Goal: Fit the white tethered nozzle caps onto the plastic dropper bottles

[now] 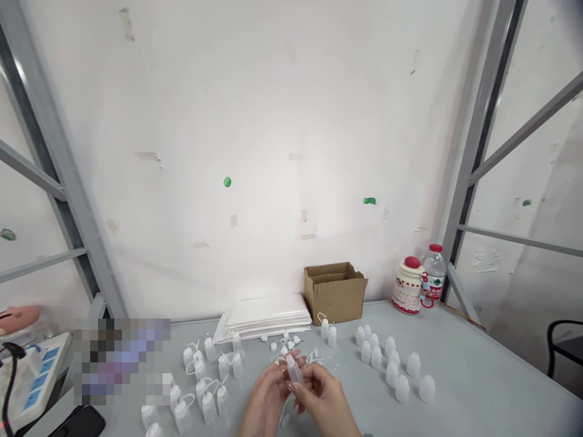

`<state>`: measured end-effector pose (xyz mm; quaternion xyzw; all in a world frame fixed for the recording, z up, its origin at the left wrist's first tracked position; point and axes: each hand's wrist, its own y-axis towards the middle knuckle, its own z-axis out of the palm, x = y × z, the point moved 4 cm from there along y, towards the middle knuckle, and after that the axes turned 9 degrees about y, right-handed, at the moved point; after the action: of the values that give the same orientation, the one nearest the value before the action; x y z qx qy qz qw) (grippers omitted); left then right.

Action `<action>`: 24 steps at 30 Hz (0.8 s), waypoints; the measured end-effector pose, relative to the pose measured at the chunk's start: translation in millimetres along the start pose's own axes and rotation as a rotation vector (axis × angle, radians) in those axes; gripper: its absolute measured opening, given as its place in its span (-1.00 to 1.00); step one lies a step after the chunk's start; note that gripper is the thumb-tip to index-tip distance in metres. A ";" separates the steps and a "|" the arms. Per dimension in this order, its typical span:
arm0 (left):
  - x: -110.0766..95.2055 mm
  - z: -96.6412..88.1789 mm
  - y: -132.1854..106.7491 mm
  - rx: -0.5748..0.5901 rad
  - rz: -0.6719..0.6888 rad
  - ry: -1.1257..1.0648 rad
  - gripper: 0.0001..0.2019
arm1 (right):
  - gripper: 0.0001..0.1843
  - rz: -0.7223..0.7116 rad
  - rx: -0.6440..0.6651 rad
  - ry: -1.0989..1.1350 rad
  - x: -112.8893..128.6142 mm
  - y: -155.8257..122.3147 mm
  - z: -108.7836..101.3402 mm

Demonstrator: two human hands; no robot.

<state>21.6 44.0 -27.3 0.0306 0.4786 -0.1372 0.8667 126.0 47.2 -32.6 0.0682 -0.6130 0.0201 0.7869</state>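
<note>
Near the table's front, a small translucent squeeze bottle [296,371] with a white top is held at a tilt between my two hands. My left hand [268,388] curls around it from the left, fingers behind it near the top. My right hand [319,388] pinches its lower body between thumb and fingers. Part of a white strap cap [285,419] shows below my hands. Loose white caps [290,345] lie just behind them. To the left stand several bottles with looped strap caps [208,405]; to the right stand several white, rounded bottle-like pieces [392,373].
Behind are a stack of white sheets [264,315] and an open cardboard box [337,297]. A cream and red jug [409,288] and a water bottle [435,273] stand at back right. A power strip [39,379] and a black phone [82,422] lie at left.
</note>
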 end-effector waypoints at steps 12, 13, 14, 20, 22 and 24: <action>-4.5 9.8 -3.3 -0.074 0.075 0.077 -0.82 | -0.80 -0.324 -0.025 -0.423 -0.5 -6.7 -6.7; -4.7 10.1 -3.4 -0.086 0.071 0.086 -0.82 | -0.81 -0.346 -0.022 -0.452 -0.4 -7.3 -6.6; -4.2 9.7 -2.9 -0.099 0.065 0.092 -0.81 | -0.82 -0.369 -0.017 -0.477 -0.2 -8.0 -6.3; 2.3 -0.1 2.3 -0.153 0.090 0.174 -0.79 | -0.85 -0.405 0.008 -0.536 0.2 -10.4 -4.4; 3.7 -0.6 2.0 -0.153 0.088 0.213 -0.78 | -0.86 -0.361 -0.003 -0.517 -1.0 -9.9 -4.9; 3.8 1.1 0.5 -0.155 0.089 0.226 -0.76 | -0.87 -0.311 -0.036 -0.484 -1.6 -8.8 -6.4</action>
<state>24.6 43.5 -29.9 0.0002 0.5807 -0.0568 0.8122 132.8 39.4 -36.4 0.1501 -0.7654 -0.1289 0.6124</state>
